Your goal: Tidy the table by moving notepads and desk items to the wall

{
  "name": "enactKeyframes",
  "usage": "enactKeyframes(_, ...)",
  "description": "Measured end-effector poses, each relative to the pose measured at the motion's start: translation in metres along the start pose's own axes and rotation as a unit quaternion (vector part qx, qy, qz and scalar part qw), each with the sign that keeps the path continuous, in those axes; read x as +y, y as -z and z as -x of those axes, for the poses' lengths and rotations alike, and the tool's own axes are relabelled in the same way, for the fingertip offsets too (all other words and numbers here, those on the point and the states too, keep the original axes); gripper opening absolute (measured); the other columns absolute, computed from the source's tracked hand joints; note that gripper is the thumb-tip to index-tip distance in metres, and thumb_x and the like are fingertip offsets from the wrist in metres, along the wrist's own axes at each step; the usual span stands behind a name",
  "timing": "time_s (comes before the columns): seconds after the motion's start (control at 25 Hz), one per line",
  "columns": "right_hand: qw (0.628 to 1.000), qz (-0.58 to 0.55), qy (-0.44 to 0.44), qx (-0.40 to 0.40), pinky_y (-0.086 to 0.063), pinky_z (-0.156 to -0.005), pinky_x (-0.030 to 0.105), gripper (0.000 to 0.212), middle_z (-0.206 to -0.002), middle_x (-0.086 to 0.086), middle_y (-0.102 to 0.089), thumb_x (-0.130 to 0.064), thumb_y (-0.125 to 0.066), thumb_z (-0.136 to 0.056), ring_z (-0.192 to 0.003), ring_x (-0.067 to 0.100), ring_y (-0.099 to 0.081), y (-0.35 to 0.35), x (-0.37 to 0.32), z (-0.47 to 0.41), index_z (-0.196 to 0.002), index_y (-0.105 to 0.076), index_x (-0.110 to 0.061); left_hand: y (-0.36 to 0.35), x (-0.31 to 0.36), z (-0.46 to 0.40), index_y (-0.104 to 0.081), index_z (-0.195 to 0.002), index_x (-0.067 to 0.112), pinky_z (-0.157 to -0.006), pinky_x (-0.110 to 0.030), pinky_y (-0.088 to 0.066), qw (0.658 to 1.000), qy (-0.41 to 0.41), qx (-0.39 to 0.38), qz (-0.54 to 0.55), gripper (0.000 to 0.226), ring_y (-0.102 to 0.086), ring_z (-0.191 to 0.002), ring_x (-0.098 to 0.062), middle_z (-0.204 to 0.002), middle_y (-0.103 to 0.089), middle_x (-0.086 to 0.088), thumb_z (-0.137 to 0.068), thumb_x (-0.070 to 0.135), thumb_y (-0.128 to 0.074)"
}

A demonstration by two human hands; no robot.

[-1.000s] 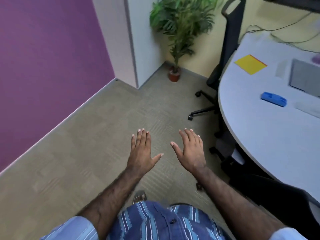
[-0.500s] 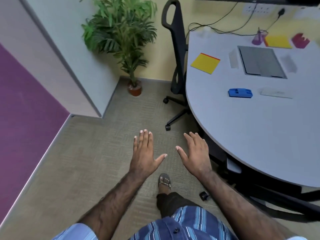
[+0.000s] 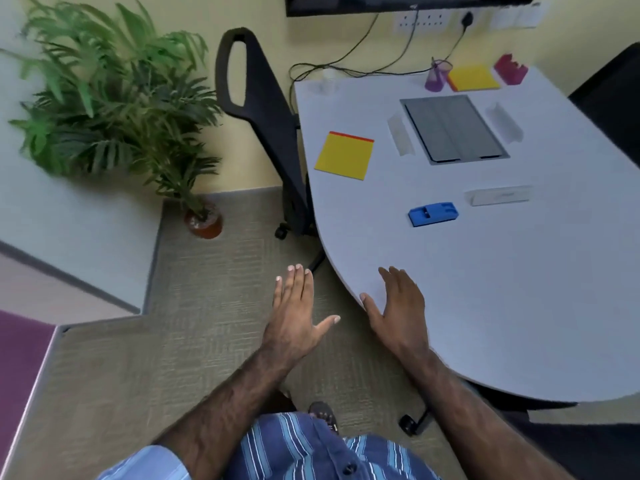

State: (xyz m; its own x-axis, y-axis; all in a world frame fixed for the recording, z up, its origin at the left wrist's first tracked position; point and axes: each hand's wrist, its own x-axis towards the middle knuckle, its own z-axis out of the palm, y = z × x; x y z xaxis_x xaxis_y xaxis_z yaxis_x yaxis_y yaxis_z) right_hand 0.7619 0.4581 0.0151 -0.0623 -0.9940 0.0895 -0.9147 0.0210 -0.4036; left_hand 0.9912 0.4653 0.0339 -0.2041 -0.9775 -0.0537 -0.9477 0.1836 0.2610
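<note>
A yellow notepad with a red top strip point(image 3: 345, 155) lies near the left edge of the grey table point(image 3: 502, 306). A blue stapler-like item point(image 3: 433, 214) sits mid-table, with a white name holder point(image 3: 498, 195) to its right. By the wall stand a second yellow notepad point(image 3: 474, 77), a purple cup point(image 3: 437, 76) and a red item point(image 3: 510, 69). My left hand point(image 3: 294, 317) hovers flat and empty over the carpet. My right hand point(image 3: 400, 306) is spread above the table's near edge, holding nothing.
A grey flip-lid cable panel point(image 3: 453, 128) is set into the table, flanked by two white holders point(image 3: 400, 133) point(image 3: 504, 123). A black office chair point(image 3: 263, 109) stands at the table's left; another chair point(image 3: 613, 98) at right. A potted plant point(image 3: 204, 221) occupies the corner. Cables run to wall sockets.
The view has swung right and closer to the table. My right hand now reaches over the table's near edge; before, both hands hovered over the carpet.
</note>
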Motion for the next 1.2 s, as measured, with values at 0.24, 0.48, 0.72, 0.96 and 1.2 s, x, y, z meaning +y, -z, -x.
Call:
enactKeyframes(0.24,0.993,0.018,-0.116,0.019,-0.03,-0.123,0.046,0.069,-0.161,0.008,-0.046,-0.058,-0.055,-0.101,-0.153,0.029,-0.038,-0.01,0.009,-0.063,-0.156,-0.044,-0.018,0.004,-0.01,-0.121,0.001,-0.162,0.004,-0.129,-0.049,0.003,0.993,-0.103,-0.048,0.029,0.11,0.013,-0.159,-0.027,-0.171,0.007,-0.015,-0.091,0.076,-0.043)
enactKeyframes(0.48,0.975,0.015,-0.217,0.052,-0.029,-0.124,0.046,0.072,-0.164,0.006,-0.043,-0.059,-0.055,-0.1,-0.154,0.027,-0.036,-0.002,0.011,-0.112,-0.159,-0.04,-0.02,0.004,0.003,-0.216,0.006,-0.161,0.004,-0.129,-0.049,0.004,0.972,-0.214,-0.097,0.025,0.105,0.017,-0.158,-0.028,-0.17,0.012,-0.015,-0.096,0.071,-0.041)
enactKeyframes(0.72,0.957,-0.04,-0.28,0.071,-0.033,-0.123,0.044,0.072,-0.163,0.006,-0.044,-0.054,-0.06,-0.099,-0.152,0.026,-0.039,0.005,0.041,-0.143,-0.159,-0.039,-0.019,-0.009,0.044,-0.277,0.005,-0.161,0.005,-0.129,-0.045,0.005,0.956,-0.259,-0.128,0.05,0.104,0.02,-0.155,-0.023,-0.168,0.016,-0.01,-0.093,0.073,-0.035)
enactKeyframes(0.96,0.95,-0.077,-0.299,0.04,-0.035,-0.121,0.039,0.073,-0.163,0.003,-0.043,-0.052,-0.063,-0.098,-0.15,0.023,-0.04,0.009,0.09,-0.185,-0.159,-0.037,-0.021,-0.025,0.093,-0.322,0.004,-0.161,0.005,-0.126,-0.036,0.01,0.955,-0.253,-0.151,0.038,0.097,0.016,-0.158,-0.024,-0.169,0.015,-0.01,-0.1,0.065,-0.041)
enactKeyframes(1.2,0.95,-0.096,-0.298,0.007,-0.038,-0.119,0.037,0.076,-0.162,0.004,-0.044,-0.048,-0.067,-0.096,-0.148,0.023,-0.043,0.005,0.119,-0.232,-0.159,-0.037,-0.018,-0.04,0.122,-0.359,-0.001,-0.162,0.005,-0.124,-0.031,0.009,0.952,-0.244,-0.176,0.056,0.092,0.007,-0.16,-0.024,-0.172,0.004,-0.012,-0.101,0.059,-0.044)
